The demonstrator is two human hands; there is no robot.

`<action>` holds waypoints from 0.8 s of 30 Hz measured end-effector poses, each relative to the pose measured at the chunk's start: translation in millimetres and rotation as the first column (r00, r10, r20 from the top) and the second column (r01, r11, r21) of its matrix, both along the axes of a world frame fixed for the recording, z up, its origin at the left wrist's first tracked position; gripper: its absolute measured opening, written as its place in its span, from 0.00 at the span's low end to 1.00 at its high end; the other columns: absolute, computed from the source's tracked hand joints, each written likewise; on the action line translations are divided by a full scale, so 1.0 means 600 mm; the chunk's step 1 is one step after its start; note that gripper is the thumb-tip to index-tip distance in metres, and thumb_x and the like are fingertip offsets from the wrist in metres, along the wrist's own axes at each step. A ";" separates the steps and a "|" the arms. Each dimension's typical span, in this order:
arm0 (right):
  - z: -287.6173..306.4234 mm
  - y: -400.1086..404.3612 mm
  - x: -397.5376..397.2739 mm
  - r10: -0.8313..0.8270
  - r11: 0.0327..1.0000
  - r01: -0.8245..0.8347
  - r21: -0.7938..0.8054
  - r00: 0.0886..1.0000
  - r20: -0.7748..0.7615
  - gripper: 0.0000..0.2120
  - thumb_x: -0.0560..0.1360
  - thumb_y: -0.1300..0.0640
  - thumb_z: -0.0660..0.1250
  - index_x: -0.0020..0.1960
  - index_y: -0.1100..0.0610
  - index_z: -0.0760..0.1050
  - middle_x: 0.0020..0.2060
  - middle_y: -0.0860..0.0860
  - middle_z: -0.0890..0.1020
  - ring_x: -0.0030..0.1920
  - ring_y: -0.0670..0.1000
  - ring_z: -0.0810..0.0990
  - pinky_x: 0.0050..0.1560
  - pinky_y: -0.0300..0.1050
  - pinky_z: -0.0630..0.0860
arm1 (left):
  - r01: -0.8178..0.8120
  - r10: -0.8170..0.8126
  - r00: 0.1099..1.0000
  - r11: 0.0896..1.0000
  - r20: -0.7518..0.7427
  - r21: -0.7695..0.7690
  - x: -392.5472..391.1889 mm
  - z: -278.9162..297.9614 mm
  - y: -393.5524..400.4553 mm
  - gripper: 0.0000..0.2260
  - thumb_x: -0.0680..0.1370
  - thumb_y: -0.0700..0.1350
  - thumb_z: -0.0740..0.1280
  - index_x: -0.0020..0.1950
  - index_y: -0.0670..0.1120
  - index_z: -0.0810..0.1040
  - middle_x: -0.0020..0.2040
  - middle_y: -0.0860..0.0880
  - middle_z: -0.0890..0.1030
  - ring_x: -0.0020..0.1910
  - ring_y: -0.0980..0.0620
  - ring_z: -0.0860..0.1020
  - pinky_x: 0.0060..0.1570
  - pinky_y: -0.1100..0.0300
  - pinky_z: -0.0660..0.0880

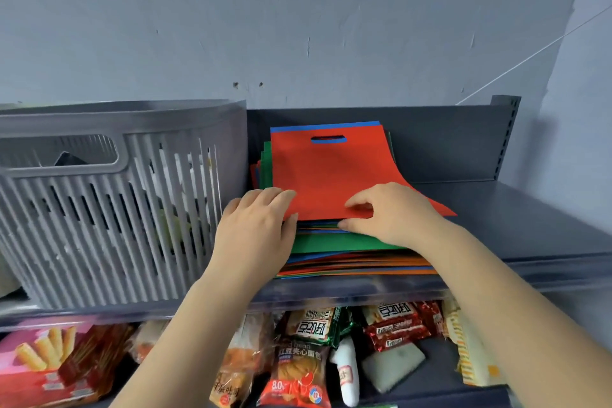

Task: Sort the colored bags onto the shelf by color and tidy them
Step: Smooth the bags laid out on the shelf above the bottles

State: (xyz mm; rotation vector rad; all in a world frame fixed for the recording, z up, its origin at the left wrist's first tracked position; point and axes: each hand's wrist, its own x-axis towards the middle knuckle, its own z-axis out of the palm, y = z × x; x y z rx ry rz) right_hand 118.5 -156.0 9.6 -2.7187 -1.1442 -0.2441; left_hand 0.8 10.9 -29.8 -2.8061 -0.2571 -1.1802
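Snack packets (304, 361) filled the lower shelf; above them the left hand (255, 228) lay flat, fingers straight, on the red bag (331, 175) (topmost of the mixed stack (357, 258) on the shelf (530, 225)), while the right hand (390, 212) pinched its front edge beside a grey basket (109, 202)
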 end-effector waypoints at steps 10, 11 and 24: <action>0.000 -0.031 0.051 -0.055 0.933 0.073 0.353 0.997 -0.059 0.22 0.81 0.53 0.58 0.29 0.56 0.60 0.25 0.50 0.67 0.27 0.49 0.65 0.29 0.45 0.59 | 0.037 -0.033 0.997 0.997 0.065 -0.066 0.003 0.014 -0.003 0.22 0.75 0.53 0.56 0.61 0.44 0.77 0.54 0.47 0.81 0.50 0.43 0.80 0.50 0.48 0.74; 0.001 -0.035 0.055 -0.078 0.921 0.096 0.378 0.995 -0.063 0.22 0.81 0.54 0.58 0.29 0.56 0.60 0.25 0.51 0.66 0.27 0.50 0.65 0.28 0.45 0.59 | 0.039 -0.038 0.999 0.996 0.021 -0.079 0.008 0.014 -0.004 0.22 0.75 0.54 0.56 0.61 0.44 0.77 0.54 0.48 0.81 0.50 0.43 0.80 0.51 0.48 0.74; -0.002 -0.086 0.042 -0.150 0.922 0.100 0.373 0.983 0.107 0.22 0.81 0.51 0.56 0.30 0.54 0.62 0.25 0.49 0.68 0.27 0.48 0.67 0.27 0.42 0.57 | 0.124 -0.191 0.949 0.958 -0.252 -0.259 0.026 -0.004 -0.011 0.23 0.73 0.55 0.55 0.65 0.50 0.76 0.58 0.51 0.80 0.60 0.50 0.76 0.60 0.55 0.71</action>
